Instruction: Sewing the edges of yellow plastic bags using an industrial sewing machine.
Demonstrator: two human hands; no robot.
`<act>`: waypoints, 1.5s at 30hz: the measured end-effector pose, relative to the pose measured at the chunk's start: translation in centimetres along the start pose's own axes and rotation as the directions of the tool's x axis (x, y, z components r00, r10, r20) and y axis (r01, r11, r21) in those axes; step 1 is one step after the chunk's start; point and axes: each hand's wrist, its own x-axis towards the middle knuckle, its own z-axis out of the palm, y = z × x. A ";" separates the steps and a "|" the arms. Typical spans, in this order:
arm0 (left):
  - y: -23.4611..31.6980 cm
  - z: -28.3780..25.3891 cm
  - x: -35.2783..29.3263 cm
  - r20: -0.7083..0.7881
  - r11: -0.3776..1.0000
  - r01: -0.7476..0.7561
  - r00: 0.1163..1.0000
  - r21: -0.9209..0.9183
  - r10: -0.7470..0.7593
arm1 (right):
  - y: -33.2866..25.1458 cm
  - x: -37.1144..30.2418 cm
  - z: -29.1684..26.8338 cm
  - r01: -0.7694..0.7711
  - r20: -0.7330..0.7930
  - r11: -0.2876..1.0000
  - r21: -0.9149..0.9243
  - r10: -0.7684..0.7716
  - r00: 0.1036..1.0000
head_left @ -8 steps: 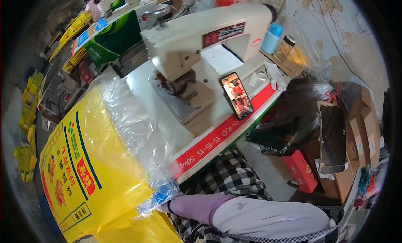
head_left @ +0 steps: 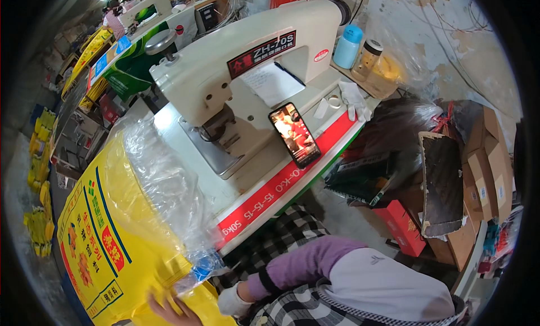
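A yellow woven bag (head_left: 93,236) with printing and a clear plastic liner (head_left: 169,185) at its mouth lies at the left, against the front of a sewing machine (head_left: 191,73). My left hand (head_left: 171,310), bare and blurred, is over the bag's lower part with its fingers apart, holding nothing that I can see. My right hand (head_left: 233,301), in a whitish glove, is just right of it beside the yellow material. Its fingers are not clear, so I cannot tell whether it grips anything. A bunched blue-and-clear bit of plastic (head_left: 207,267) sits just above both hands.
On the machine table stand a lit phone (head_left: 294,135), paper (head_left: 273,83) with a pen, a blue bottle (head_left: 347,46), a jar (head_left: 368,59) and a white glove (head_left: 353,101). Cardboard boxes (head_left: 478,174) and dark plastic bags are at right. A person (head_left: 114,19) is far back left.
My right hand has come away from the bunched plastic, and its elbow is bent more. My left hand has come into view over the bag. The view has shifted slightly.
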 end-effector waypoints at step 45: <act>1.5 3.9 14.9 0.418 0.820 0.349 0.896 -0.454 -0.150 | 5.2 -1.1 -12.5 0.154 -0.921 0.922 0.354 0.315 0.229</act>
